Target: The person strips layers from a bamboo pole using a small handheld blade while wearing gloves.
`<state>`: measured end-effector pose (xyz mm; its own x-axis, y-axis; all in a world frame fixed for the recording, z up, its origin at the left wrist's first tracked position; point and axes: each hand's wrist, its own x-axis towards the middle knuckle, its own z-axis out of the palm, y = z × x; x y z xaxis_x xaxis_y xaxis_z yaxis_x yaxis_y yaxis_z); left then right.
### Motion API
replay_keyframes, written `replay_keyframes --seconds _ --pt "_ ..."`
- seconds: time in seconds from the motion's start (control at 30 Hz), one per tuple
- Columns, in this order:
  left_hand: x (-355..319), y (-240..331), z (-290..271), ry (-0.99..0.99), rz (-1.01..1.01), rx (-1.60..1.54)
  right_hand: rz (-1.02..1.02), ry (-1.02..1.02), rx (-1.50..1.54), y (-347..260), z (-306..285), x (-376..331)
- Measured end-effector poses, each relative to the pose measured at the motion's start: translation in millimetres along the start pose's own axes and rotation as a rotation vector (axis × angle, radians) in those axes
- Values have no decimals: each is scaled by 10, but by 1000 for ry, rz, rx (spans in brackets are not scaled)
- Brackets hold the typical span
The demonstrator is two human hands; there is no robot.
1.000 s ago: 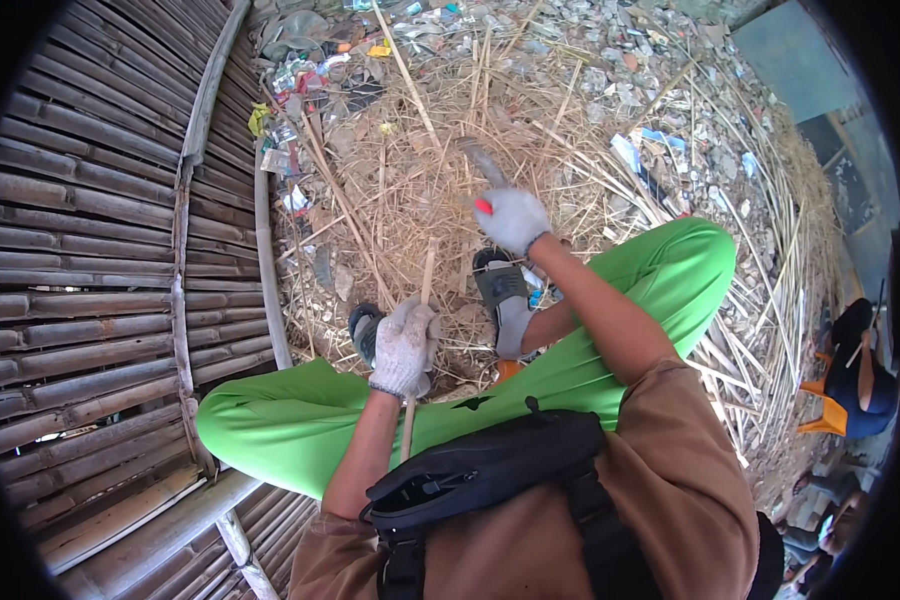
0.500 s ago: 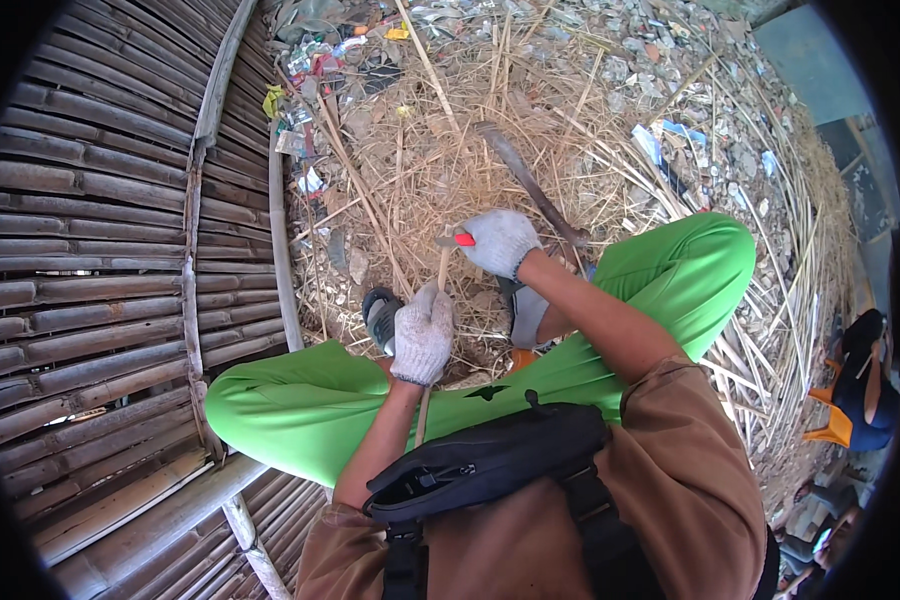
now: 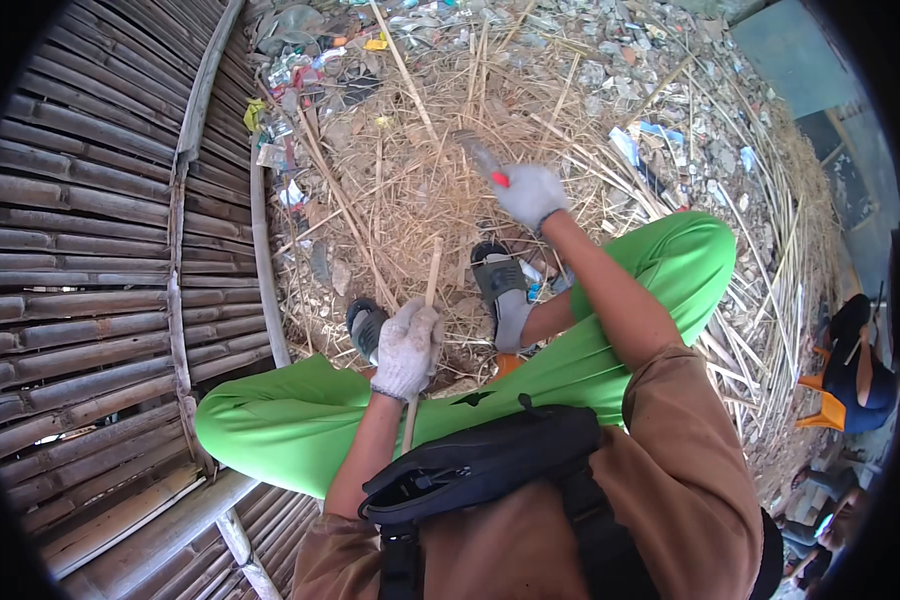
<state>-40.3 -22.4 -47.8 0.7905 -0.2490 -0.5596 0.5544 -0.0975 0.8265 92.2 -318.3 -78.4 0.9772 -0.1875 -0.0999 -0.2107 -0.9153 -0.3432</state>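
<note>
My left hand (image 3: 404, 345), in a pale knitted work glove, is closed around a thin split bamboo stick (image 3: 435, 265). The stick slants up past the glove, and its lower end runs down by my left thigh. Farther up and to the right, my gloved right hand (image 3: 533, 194) is closed on a small knife (image 3: 500, 180) with a red handle end. Its blade cannot be made out against what lies behind. A dark, curved, flat piece (image 3: 475, 150) on the ground is partly covered by the right hand. The right hand is apart from the stick.
Straw and shavings (image 3: 410, 190) cover the ground between scattered litter. A bamboo slat wall (image 3: 80, 260) stands at the left. Long bamboo strips (image 3: 760, 350) lie at the right. Another person (image 3: 860, 370) sits by an orange chair (image 3: 820, 408) at the far right.
My right hand has moved away from the stick, up and to the right, with the knife. The left hand keeps its hold on the stick, slightly lower. The whole view has shifted a little.
</note>
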Motion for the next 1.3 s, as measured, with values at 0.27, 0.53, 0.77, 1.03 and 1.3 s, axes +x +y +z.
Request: replay_keyframes --seconds 0.27,0.53,0.77,1.03,1.3 --pt "22 64 -2 -5 -29 -93 -371 -135 45 -547 508 -555" --pt "38 6 8 24 27 42 -399 -181 -25 -581 470 -545" --pt "123 -136 -47 65 126 180 -238 -175 -36 -625 478 -436" --pt "-20 -114 -33 36 48 10 73 -92 -48 61 -56 75" --pt "53 -11 4 35 72 117 -315 -177 11 -519 424 -532"
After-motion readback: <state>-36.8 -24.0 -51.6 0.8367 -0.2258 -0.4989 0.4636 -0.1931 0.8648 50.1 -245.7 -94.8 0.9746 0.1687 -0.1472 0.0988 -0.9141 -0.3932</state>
